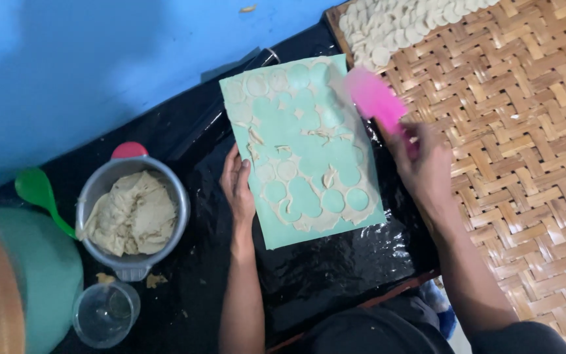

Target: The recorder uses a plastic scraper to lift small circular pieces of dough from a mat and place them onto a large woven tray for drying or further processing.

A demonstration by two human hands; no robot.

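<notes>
A light green board (309,160) lies on black plastic sheeting, covered with a thin sheet of dough (296,219) full of round cut-out holes and scraps. My left hand (238,187) rests flat on the board's left edge. My right hand (424,164) grips a pink spatula (375,98), blurred, whose blade is over the board's upper right corner.
A woven bamboo tray (525,144) at right carries a pile of small round dough discs (397,23) at the top. At left stand a metal pot of dough (132,213), a green spoon (40,193), a clear cup (106,313) and a green container (47,275). A blue surface (86,59) lies behind.
</notes>
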